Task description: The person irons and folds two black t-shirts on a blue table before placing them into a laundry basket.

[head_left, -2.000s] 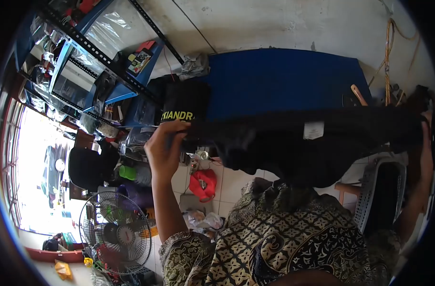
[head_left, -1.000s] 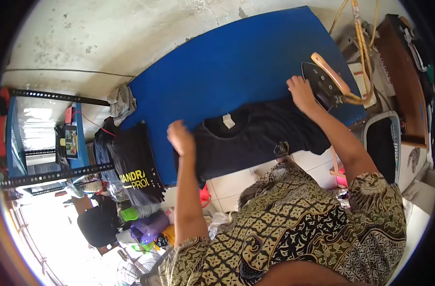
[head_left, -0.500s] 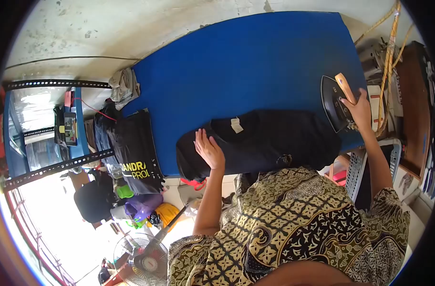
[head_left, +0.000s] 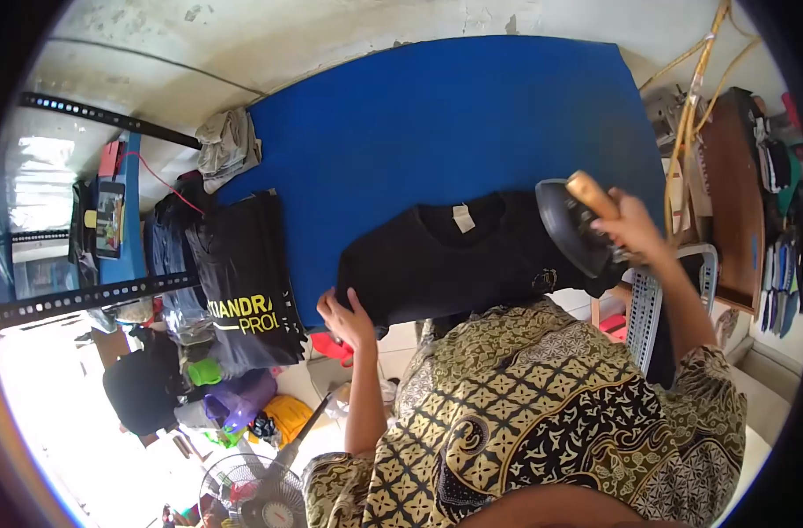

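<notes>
A black T-shirt (head_left: 437, 264) lies on the blue table cover (head_left: 437, 114), its neckline and white label facing the far side and its lower part over the near edge. At the shirt's left sleeve end, my left hand (head_left: 347, 321) has its fingers and thumb around the cloth edge. My right hand (head_left: 632, 227) is at the wooden handle of a dark iron (head_left: 567, 227), which is over the shirt's right shoulder area. Whether the iron's plate touches the cloth is not clear.
Stacked black shirts with yellow print (head_left: 243, 273) hang at the table's left edge, beside folded grey cloth (head_left: 228, 145). A fan (head_left: 256, 497) stands lower left. Wrapped cables (head_left: 690, 114) hang at the right, above a grey crate (head_left: 645, 308).
The iron has moved left from the bare cover to the shirt with my right hand. My left hand has gone from the shirt's top to its left edge. The shirt's neckline is more spread.
</notes>
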The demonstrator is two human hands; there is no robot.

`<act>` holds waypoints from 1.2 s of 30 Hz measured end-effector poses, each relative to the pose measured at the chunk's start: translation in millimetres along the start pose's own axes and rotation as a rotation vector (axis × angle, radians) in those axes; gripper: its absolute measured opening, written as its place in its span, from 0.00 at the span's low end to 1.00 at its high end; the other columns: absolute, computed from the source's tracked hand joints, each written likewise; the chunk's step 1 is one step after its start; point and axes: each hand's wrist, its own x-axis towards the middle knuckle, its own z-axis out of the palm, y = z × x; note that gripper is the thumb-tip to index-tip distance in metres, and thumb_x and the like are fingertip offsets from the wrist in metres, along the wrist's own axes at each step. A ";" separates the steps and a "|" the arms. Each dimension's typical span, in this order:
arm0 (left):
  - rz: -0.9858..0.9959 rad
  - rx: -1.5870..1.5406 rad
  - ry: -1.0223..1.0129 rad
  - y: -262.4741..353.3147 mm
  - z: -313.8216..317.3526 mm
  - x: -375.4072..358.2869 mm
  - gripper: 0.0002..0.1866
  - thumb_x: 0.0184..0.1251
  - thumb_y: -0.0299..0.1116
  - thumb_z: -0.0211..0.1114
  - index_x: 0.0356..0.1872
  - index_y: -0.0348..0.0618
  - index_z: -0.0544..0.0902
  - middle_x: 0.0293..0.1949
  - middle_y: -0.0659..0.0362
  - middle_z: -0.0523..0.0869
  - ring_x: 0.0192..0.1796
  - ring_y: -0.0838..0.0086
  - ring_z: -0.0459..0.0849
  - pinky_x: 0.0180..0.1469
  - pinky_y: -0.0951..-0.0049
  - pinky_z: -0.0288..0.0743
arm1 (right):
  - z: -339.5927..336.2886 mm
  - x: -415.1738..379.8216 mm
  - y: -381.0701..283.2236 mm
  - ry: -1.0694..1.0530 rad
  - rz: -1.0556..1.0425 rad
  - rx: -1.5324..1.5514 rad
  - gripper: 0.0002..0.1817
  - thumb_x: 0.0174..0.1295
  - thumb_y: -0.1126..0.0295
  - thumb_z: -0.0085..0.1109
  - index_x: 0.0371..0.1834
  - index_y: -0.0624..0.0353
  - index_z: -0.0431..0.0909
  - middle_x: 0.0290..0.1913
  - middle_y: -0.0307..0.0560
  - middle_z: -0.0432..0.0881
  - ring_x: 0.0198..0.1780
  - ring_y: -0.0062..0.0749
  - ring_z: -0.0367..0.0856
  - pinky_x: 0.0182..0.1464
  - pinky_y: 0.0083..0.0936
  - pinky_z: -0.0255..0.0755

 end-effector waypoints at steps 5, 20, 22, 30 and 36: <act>0.084 -0.159 -0.345 -56.5 6.4 7.3 0.13 0.58 0.34 0.62 0.27 0.34 0.71 0.33 0.50 0.74 0.35 0.57 0.72 0.40 0.62 0.66 | 93.1 35.8 -19.9 0.069 -0.158 -0.210 0.33 0.43 0.65 0.66 0.50 0.77 0.67 0.27 0.56 0.79 0.25 0.37 0.80 0.29 0.29 0.72; -0.132 -0.461 -0.417 -90.5 22.0 48.3 0.12 0.59 0.35 0.62 0.26 0.36 0.72 0.18 0.51 0.73 0.21 0.65 0.70 0.26 0.66 0.64 | 270.6 28.2 -150.4 -0.131 -0.538 -0.623 0.20 0.43 0.64 0.61 0.37 0.66 0.75 0.31 0.61 0.80 0.35 0.54 0.79 0.38 0.44 0.73; -0.081 -0.511 -0.337 -97.4 28.4 46.4 0.12 0.58 0.34 0.63 0.27 0.35 0.73 0.19 0.51 0.75 0.22 0.64 0.72 0.27 0.66 0.65 | 259.3 30.7 -164.9 -0.073 -0.477 -0.617 0.22 0.42 0.63 0.60 0.40 0.65 0.75 0.32 0.62 0.80 0.36 0.54 0.80 0.39 0.42 0.74; -0.176 -0.464 -0.391 -86.9 12.0 49.9 0.12 0.57 0.33 0.64 0.25 0.35 0.74 0.17 0.58 0.73 0.22 0.76 0.67 0.28 0.74 0.63 | 109.9 34.5 -79.5 0.058 -0.354 -0.469 0.19 0.41 0.64 0.61 0.38 0.62 0.77 0.30 0.57 0.81 0.35 0.49 0.80 0.36 0.38 0.72; -0.157 0.013 -0.062 -62.2 28.5 33.6 0.15 0.52 0.26 0.60 0.42 0.40 0.70 0.35 0.48 0.79 0.39 0.54 0.79 0.39 0.63 0.71 | -22.5 87.0 54.9 0.240 -0.033 -0.023 0.13 0.44 0.71 0.58 0.30 0.71 0.75 0.16 0.45 0.73 0.14 0.28 0.72 0.14 0.26 0.64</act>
